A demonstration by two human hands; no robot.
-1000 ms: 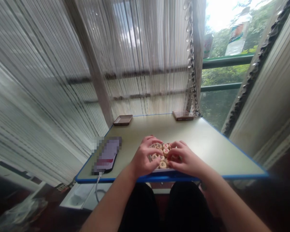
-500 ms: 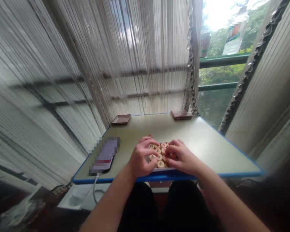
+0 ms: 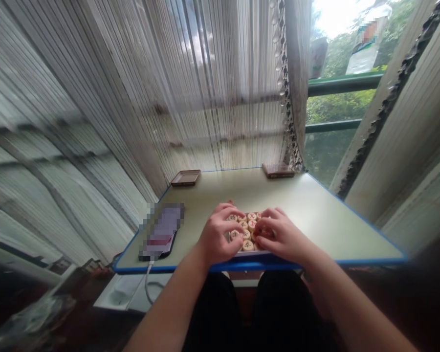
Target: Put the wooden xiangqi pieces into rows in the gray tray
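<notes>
Several round wooden pieces with red or black characters lie packed in a shallow box at the table's near edge. My left hand rests over the box's left side, fingers apart and curved above the pieces, with nothing visibly held. At the right side, my right hand has its fingers bent over the pieces, thumb and forefinger apart, touching or close to some. The hand hides the pieces at that end. A small red-marked thing shows just beyond my left fingers.
On the table, a phone with a cable lies at the left. An open tray sits at the back left and a flat box at the back right. String curtains and a window stand behind.
The view has shifted slightly, so the table appears a little higher and further right. Both hands stay over the box in nearly the same pose.
</notes>
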